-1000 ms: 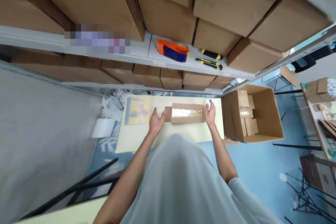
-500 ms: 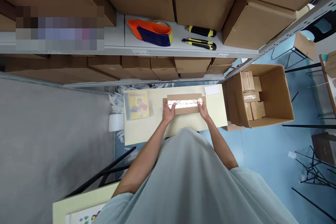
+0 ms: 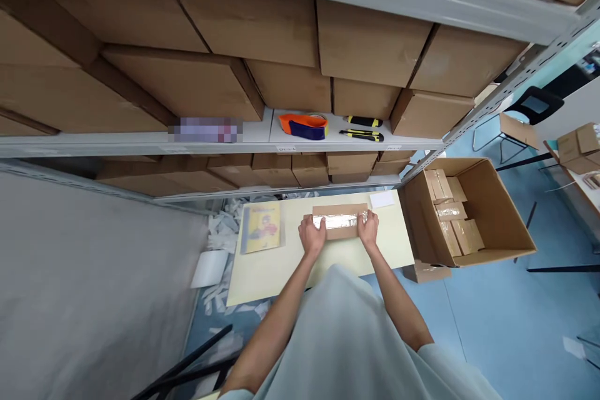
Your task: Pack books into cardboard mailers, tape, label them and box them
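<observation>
A flat brown cardboard box [image 3: 341,232] lies over the pale yellow table [image 3: 262,278], with a shiny strip of clear tape across its upper face. Its left end is in my left hand [image 3: 312,235], thumb on top. My right hand [image 3: 368,228] grips the right end the same way, with the fingers partly hidden behind the edge. Left of the box rests a yellow picture book [image 3: 262,228] in a clear sleeve. A small white paper slip [image 3: 382,199] lies near the table's back right corner.
A large open carton [image 3: 504,234] with several taped parcels [image 3: 467,234] stands right of the table. On the shelf above are an orange tape dispenser [image 3: 304,126], two box cutters [image 3: 362,135] and stacked cartons [image 3: 267,19]. Paper scraps [image 3: 220,234] litter the floor at left.
My view has tilted upward, so the table and shelf appear lower and more of the upper shelf shows. Both hands keep hold of the cardboard box.
</observation>
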A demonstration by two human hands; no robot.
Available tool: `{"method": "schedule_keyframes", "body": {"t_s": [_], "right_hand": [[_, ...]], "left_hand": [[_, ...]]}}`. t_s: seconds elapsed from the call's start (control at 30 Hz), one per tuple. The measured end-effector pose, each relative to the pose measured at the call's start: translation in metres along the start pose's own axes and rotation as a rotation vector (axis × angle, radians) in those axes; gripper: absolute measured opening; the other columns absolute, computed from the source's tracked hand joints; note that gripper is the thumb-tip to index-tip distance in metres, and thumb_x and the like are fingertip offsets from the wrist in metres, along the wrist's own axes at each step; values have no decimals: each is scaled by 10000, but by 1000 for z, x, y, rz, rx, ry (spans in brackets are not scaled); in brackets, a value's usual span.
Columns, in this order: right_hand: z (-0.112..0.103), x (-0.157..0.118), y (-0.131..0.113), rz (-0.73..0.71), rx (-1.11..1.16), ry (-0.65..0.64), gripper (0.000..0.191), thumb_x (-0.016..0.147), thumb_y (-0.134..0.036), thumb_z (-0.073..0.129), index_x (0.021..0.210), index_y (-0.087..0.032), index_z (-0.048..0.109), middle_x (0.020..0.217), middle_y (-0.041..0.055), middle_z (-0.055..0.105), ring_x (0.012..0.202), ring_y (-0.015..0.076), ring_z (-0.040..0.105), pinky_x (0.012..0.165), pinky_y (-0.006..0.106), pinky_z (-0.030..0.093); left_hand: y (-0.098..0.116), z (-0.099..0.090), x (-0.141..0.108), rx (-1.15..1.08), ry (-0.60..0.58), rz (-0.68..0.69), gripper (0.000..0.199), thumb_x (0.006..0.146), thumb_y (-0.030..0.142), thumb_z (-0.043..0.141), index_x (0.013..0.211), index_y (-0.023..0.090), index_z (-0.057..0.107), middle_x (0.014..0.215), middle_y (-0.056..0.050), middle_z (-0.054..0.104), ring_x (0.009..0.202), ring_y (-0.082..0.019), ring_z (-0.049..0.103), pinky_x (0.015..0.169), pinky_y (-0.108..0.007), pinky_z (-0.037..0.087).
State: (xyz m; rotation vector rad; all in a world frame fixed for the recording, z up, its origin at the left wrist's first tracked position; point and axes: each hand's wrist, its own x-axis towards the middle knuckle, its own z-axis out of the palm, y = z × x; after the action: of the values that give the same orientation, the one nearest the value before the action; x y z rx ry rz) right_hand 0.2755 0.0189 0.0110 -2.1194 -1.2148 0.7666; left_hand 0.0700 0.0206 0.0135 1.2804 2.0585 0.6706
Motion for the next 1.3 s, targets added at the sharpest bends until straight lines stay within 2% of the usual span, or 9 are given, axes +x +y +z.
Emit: {"method": "schedule_keyframes", "body": {"t_s": [0.17, 0.33, 0.63, 0.73, 0.87, 0.97, 1.07, 1.17, 1.3], "right_hand": [[-41, -13, -20, -122, 120, 52, 645, 1027, -611, 474, 1348, -91, 680, 1375, 265, 687, 1324, 383, 604, 1152, 508, 465], [-75, -46, -7, -110, 282, -17, 578, 1012, -686, 509, 1212, -183, 714, 1264, 178, 755, 1132, 298, 718, 1001, 427, 578], [-28, -90, 91, 200, 286, -275, 609, 757, -849, 612, 875, -251, 598, 956, 128, 764, 894, 306, 763, 748, 460, 664], [-25, -86, 104, 214, 262, -292, 565, 713, -784, 698, 859, -242, 636, 941, 123, 782, 909, 318, 768, 844, 494, 650], [-26, -56, 99, 216, 278, -240, 603, 758, -742, 679, 1003, -191, 704, 1130, 182, 797, 1132, 335, 746, 1021, 478, 589], [-23, -27, 84, 227, 303, -230, 693, 810, -780, 620, 1085, -153, 728, 1176, 204, 795, 1144, 328, 742, 974, 445, 601], [-20, -8, 66, 235, 326, -251, 746, 831, -825, 587, 1044, -131, 758, 1087, 213, 814, 1090, 334, 758, 914, 433, 611], [-23, -4, 49, 240, 364, -276, 793, 860, -856, 536, 1015, -118, 782, 1066, 226, 822, 1078, 338, 770, 926, 435, 608], [-39, -15, 34, 189, 447, -240, 840, 928, -862, 472, 1166, -119, 782, 1159, 219, 817, 1118, 329, 769, 953, 430, 609]], "left_hand": [[4, -36, -16, -157, 33, 51, 649, 1040, 547, 503, 1528, 122, 548, 1344, -202, 706, 1187, -335, 701, 1092, -487, 541], [-37, -56, -40, -315, -7, 20, 599, 1055, 619, 470, 1457, 208, 637, 1299, -143, 761, 1152, -294, 741, 1057, -451, 582], [-115, -11, -72, -303, -164, -176, 341, 931, 402, 585, 1120, 172, 750, 1207, -173, 747, 1224, -323, 718, 1158, -521, 536], [-125, -9, -72, -322, -209, -221, 320, 911, 426, 624, 1089, 184, 734, 1162, -157, 780, 1126, -319, 760, 1097, -529, 577], [-118, -16, -47, -319, -193, -241, 406, 954, 457, 604, 1219, 164, 700, 1328, -220, 750, 1239, -337, 734, 1130, -519, 546], [-101, -21, -18, -323, -183, -239, 504, 1005, 493, 546, 1349, 141, 653, 1477, -258, 669, 1387, -339, 655, 1170, -496, 506], [-80, -26, 2, -326, -200, -233, 592, 1004, 592, 535, 1336, 121, 669, 1434, -268, 696, 1404, -363, 640, 1153, -497, 508], [-63, -35, 5, -330, -224, -179, 640, 978, 702, 528, 1226, 147, 728, 1310, -230, 770, 1329, -374, 686, 1125, -484, 517], [-49, -55, -9, -362, -158, -84, 658, 994, 745, 476, 1229, 188, 738, 1313, -178, 779, 1317, -336, 688, 1119, -444, 519]]}}
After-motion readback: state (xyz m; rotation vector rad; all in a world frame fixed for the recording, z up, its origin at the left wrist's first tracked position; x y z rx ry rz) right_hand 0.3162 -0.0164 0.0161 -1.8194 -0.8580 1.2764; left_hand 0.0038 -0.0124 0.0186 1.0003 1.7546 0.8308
